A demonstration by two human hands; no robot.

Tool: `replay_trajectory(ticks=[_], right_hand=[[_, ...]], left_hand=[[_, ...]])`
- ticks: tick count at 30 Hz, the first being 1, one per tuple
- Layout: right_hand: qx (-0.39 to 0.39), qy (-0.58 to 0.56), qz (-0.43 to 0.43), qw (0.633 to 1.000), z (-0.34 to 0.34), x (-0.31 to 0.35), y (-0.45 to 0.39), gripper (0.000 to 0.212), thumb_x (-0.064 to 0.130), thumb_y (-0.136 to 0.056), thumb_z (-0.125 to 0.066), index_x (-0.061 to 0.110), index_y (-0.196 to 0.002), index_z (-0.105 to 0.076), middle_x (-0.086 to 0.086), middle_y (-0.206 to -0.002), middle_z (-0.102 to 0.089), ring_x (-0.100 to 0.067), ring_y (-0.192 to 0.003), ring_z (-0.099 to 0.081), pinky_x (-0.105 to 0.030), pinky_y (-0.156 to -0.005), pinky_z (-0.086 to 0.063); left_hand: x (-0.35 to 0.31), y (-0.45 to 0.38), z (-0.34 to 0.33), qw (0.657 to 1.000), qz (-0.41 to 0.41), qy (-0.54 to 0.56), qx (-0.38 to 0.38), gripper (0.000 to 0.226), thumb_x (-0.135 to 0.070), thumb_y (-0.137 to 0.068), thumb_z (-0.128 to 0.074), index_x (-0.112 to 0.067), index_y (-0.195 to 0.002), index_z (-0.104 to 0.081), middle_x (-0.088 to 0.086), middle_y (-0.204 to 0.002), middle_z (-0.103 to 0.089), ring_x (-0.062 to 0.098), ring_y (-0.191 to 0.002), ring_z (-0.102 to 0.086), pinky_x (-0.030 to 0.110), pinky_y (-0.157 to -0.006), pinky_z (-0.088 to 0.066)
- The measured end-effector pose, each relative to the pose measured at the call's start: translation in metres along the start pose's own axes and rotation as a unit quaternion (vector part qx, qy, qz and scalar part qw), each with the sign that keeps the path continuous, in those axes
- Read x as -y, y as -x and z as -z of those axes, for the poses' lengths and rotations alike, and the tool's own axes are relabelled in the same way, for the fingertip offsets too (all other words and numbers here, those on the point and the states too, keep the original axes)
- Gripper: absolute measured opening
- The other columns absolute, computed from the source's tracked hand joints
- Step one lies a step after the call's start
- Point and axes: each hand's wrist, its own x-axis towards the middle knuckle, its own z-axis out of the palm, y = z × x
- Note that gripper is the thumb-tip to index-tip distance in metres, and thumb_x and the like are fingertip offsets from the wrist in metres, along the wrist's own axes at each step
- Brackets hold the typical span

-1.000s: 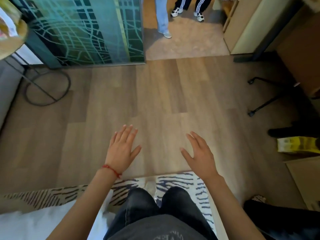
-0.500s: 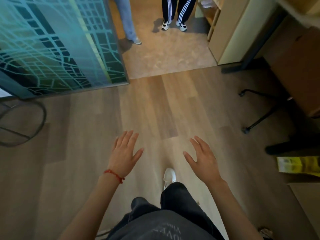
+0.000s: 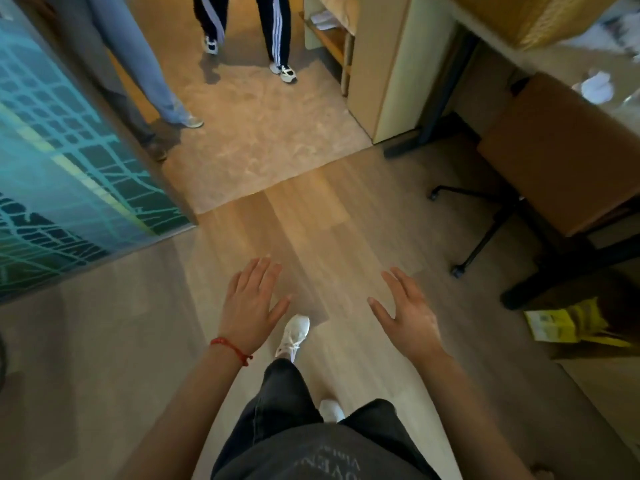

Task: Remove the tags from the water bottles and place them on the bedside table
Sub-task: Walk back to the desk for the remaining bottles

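Note:
No water bottle, tag or bedside table is in view. My left hand (image 3: 250, 303), with a red string on its wrist, is held out flat over the wooden floor, fingers apart and empty. My right hand (image 3: 406, 315) is stretched out beside it, also spread and empty. Below them are my dark trousers and white shoes (image 3: 293, 336), one foot stepped forward.
A teal patterned glass partition (image 3: 65, 174) stands at the left. Two people's legs (image 3: 242, 29) stand in the doorway ahead. A desk (image 3: 568, 157) and a chair base on castors (image 3: 485, 216) are at the right, with a yellow package (image 3: 568, 323) on the floor.
I have walked forward off the striped rug toward the doorway. The partition and the standing people are closer. Both hands stay spread and empty.

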Motion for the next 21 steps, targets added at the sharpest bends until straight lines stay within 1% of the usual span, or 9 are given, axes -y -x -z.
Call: replay_trajectory(ticks=[3, 8, 11, 14, 18, 21], right_hand=[[-0.026, -0.005, -0.041, 0.999, 0.002, 0.003, -0.036, 0.055, 0.043, -0.092, -0.047, 0.019, -0.14, -0.034, -0.004, -0.15, -0.031, -0.021, -0.137, -0.029, -0.037, -0.105, -0.032], [-0.091, -0.027, -0.131, 0.987, 0.01, 0.014, -0.087, 0.054, 0.043, -0.091, -0.048, 0.018, -0.138, -0.037, -0.004, -0.147, -0.034, -0.02, -0.135, -0.031, -0.036, -0.102, -0.035], [-0.13, -0.031, -0.18, 0.975, 0.018, 0.015, -0.107, 0.054, 0.043, -0.091, -0.05, 0.017, -0.137, -0.038, -0.005, -0.146, -0.036, -0.022, -0.132, -0.034, -0.036, -0.101, -0.037], [-0.163, -0.039, -0.234, 0.958, 0.025, 0.007, -0.114, 0.055, 0.042, -0.09, -0.051, 0.016, -0.137, -0.039, -0.005, -0.146, -0.036, -0.023, -0.132, -0.035, -0.037, -0.101, -0.036], [-0.211, -0.04, -0.296, 0.931, 0.038, -0.012, -0.114, 0.053, 0.039, -0.088, -0.056, 0.015, -0.134, -0.043, -0.007, -0.145, -0.039, -0.024, -0.132, -0.037, -0.038, -0.1, -0.038], [-0.238, -0.039, -0.337, 0.91, 0.049, -0.033, -0.112, 0.053, 0.037, -0.087, -0.058, 0.014, -0.133, -0.045, -0.007, -0.143, -0.041, -0.025, -0.13, -0.039, -0.038, -0.099, -0.04]], left_hand=[[0.009, -0.06, 0.007, 0.998, -0.054, -0.006, 0.019, 0.062, -0.045, -0.084, -0.035, 0.0, -0.123, -0.053, 0.021, -0.128, -0.055, 0.039, -0.122, -0.048, 0.053, -0.095, -0.041], [0.014, -0.157, 0.027, 0.99, -0.133, 0.001, 0.048, 0.069, -0.051, -0.085, -0.026, -0.004, -0.131, -0.045, 0.02, -0.14, -0.043, 0.036, -0.133, -0.034, 0.053, -0.105, -0.032], [0.005, -0.21, 0.034, 0.978, -0.199, -0.009, 0.061, 0.07, -0.053, -0.085, -0.024, -0.006, -0.133, -0.043, 0.017, -0.143, -0.04, 0.034, -0.136, -0.03, 0.052, -0.108, -0.029], [-0.016, -0.25, 0.033, 0.962, -0.262, -0.017, 0.072, 0.067, -0.049, -0.085, -0.029, -0.004, -0.131, -0.045, 0.02, -0.139, -0.045, 0.037, -0.132, -0.036, 0.053, -0.105, -0.033], [-0.054, -0.291, 0.021, 0.94, -0.334, -0.014, 0.072, 0.056, -0.04, -0.086, -0.047, -0.001, -0.126, -0.051, 0.022, -0.133, -0.05, 0.039, -0.126, -0.044, 0.055, -0.099, -0.039], [-0.087, -0.315, 0.008, 0.922, -0.381, -0.007, 0.071, 0.053, -0.033, -0.083, -0.055, -0.001, -0.125, -0.052, 0.022, -0.132, -0.051, 0.04, -0.123, -0.047, 0.055, -0.097, -0.041]])
